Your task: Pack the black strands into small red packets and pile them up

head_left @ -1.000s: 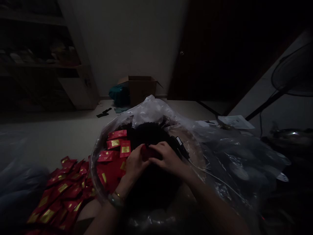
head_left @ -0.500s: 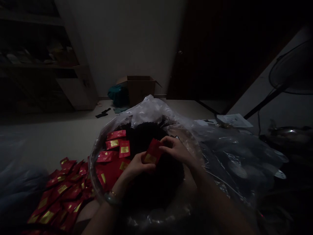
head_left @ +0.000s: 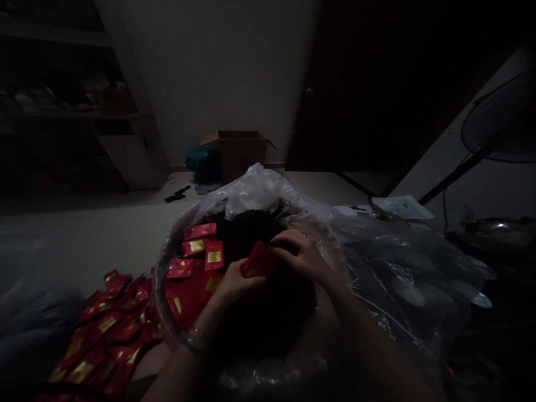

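Note:
My left hand (head_left: 235,283) is closed around the lower part of a small red packet (head_left: 260,260), thumb in front. The fingers of my right hand (head_left: 299,255) are pinched at the packet's upper right edge; the fingertips are partly lost in shadow. Both hands are above a heap of dark loose material (head_left: 272,324) in a wide round container lined with clear plastic (head_left: 161,279). Several red packets with gold labels (head_left: 214,255) lie on the left side of the heap, inside the rim.
More red packets (head_left: 109,329) are piled outside the container at lower left. Clear plastic bags (head_left: 402,268) lie at right, near a paper sheet (head_left: 404,206) and a standing fan (head_left: 502,123). An open cardboard box (head_left: 243,153) stands by the wall beside a teal bag (head_left: 203,163).
The red packet has tipped, so its gold label is now mostly hidden. My right hand has shifted slightly at its upper edge; my left hand keeps its grip.

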Available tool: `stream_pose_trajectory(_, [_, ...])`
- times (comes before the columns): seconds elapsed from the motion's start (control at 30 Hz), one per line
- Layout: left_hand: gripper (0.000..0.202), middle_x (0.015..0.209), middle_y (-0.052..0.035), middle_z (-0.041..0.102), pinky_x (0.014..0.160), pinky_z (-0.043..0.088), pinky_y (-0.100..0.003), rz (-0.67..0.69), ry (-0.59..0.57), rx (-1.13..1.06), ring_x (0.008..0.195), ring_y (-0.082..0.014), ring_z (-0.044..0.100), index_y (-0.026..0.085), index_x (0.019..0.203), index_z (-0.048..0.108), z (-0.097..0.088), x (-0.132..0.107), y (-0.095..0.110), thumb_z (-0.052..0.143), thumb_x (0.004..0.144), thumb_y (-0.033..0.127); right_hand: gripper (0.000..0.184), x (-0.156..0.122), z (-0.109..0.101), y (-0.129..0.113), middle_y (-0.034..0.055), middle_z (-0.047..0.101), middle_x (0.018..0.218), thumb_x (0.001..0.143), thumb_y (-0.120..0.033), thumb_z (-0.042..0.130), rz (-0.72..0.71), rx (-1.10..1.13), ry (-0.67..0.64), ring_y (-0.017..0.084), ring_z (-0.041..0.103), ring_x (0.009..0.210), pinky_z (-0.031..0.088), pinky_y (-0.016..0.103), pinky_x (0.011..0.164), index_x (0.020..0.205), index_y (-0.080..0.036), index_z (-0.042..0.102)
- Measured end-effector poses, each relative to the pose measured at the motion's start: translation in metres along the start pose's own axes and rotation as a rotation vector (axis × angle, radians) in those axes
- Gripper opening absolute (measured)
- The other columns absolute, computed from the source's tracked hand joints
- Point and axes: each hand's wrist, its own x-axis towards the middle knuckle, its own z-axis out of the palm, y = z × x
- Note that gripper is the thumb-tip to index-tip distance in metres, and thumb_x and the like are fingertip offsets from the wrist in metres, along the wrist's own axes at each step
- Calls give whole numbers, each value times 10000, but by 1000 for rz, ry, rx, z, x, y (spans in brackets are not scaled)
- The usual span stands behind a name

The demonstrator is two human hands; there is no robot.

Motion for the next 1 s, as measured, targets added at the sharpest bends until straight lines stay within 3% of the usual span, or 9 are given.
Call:
stream_pose_trajectory(0.07, [423,672,21,629,548,412,-205,13,-7,12,573,-100,525,101,905,663,0,0,-1,772,531,264,275,-2,6,-4,66,672,1010,743,-284,715,-69,-19,-145,223,570,1028,459,383,904,1005,-212,670])
stream_pose_trajectory(0.17, [410,684,14,626,549,414,-209,16,-39,38,579,-104,527,98,911,657,0,-2,-2,764,552,264,393,-4,12,-5,76,654,1041,712,-250,747,-7,-15,-275,209,602,947,489,352,836,1085,-188,642])
stream_pose_trajectory(0.3, [383,700,13,623,554,416,-208,-4,-124,56,594,-108,540,106,890,655,2,-4,-2,763,549,242,153,-2,8,-5,13,654,825,725,-184,714,77,12,-426,152,607,724,483,255,663,873,-166,677])
stream_pose_trajectory(0.37, [361,680,13,616,549,413,-210,-22,-143,66,579,-108,536,104,871,656,2,-4,-3,759,553,240,117,-2,5,-7,0,642,786,723,-181,711,94,20,-470,144,602,691,469,235,623,835,-166,682])
stream_pose_trajectory(0.57, [430,762,7,648,599,422,-209,22,-165,44,647,-117,561,118,953,665,0,-3,-5,772,555,240,98,-2,4,-11,23,659,890,771,-191,661,60,103,-498,161,630,790,489,255,708,855,-182,710])
stream_pose_trajectory(0.67, [426,739,5,643,585,421,-212,-11,-186,36,635,-120,561,105,937,662,1,-2,-6,778,557,257,112,-2,3,-9,14,667,825,756,-198,680,116,81,-501,155,623,734,478,247,663,861,-171,707])
stream_pose_trajectory(0.87, [464,745,3,649,592,423,-214,-31,-170,39,636,-122,561,99,964,665,2,-4,-4,791,550,265,148,0,-14,-1,-7,628,679,716,-288,730,136,-58,-434,123,564,600,420,221,543,674,-161,667])
stream_pose_trajectory(1.0, [480,743,3,652,580,420,-213,-21,-154,26,641,-131,562,107,968,668,2,-4,-1,793,538,279,179,0,-20,-4,21,672,834,717,-288,735,80,25,-425,147,615,724,480,238,628,843,-170,687])
